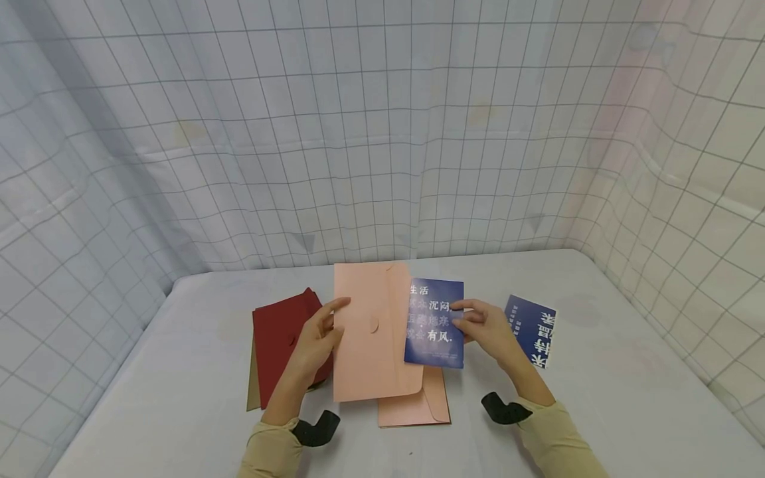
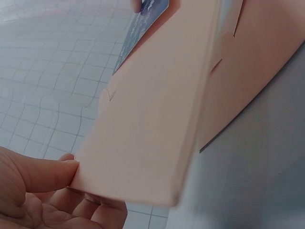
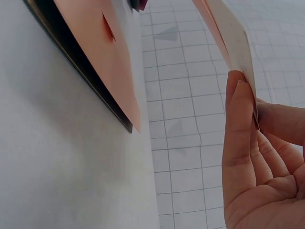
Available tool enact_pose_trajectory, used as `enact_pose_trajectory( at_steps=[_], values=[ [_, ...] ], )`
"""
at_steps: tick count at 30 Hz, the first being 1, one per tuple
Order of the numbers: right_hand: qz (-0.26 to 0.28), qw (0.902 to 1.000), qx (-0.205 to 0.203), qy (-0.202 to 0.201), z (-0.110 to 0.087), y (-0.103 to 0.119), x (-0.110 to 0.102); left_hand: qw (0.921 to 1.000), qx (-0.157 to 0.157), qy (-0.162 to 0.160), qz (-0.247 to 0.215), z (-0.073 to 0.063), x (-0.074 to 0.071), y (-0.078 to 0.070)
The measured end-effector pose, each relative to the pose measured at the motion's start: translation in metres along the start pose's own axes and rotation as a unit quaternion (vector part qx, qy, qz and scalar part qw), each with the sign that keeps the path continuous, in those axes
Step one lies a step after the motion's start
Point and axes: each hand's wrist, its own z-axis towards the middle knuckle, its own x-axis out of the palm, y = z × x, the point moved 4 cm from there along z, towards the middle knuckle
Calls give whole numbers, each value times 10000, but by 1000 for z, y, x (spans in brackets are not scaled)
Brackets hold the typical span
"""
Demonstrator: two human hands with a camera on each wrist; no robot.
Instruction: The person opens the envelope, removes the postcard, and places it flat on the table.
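In the head view my left hand (image 1: 313, 345) pinches the left edge of a peach paper envelope (image 1: 364, 365), thumb on the near face and fingers behind, as the left wrist view shows. The envelope is raised off the table with its round-tabbed side toward me. My right hand (image 1: 487, 328) pinches the right edge of a blue card (image 1: 442, 348) with white Chinese lettering. The card stands upright and overlaps the envelope's right edge. From the right wrist view, the card's pale back (image 3: 233, 36) shows above the fingers.
More peach envelopes (image 1: 412, 413) lie on the white tabletop (image 1: 197, 345) below the raised one. Dark red envelopes (image 1: 276, 345) sit at the left, over an olive one (image 1: 253, 392). Another blue card (image 1: 526, 325) lies beyond my right wrist. Behind the table hangs a checked white curtain (image 1: 382, 166).
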Motion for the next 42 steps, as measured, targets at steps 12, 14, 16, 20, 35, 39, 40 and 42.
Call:
enact_pose_trajectory(
  at_steps=[12,14,16,20,35,39,40,42],
  values=[
    [-92,9999,31,-106,0,1,-4,10000,-29,-40,65,-1,-3,0],
    [-120,9998,20,-128,0,1,-5,9999,-56,-65,73,-1,-4,0],
    [-133,9998,-3,-134,0,2,-6,9999,-71,-92,64,-1,-4,0],
    [-97,9999,33,-117,0,2,-7,9999,-85,-116,26,0,-6,0],
    [-149,9996,58,-228,0,3,-12,9997,-69,-222,31,0,-13,1],
    [-153,9995,93,-269,-1,3,-14,9995,-82,-290,58,0,-15,0],
    [-161,9994,96,-275,-1,3,-14,9995,-84,-312,66,0,-15,0],
    [-177,9994,121,-283,-1,3,-14,9992,-99,-364,94,0,-16,0]
  ],
)
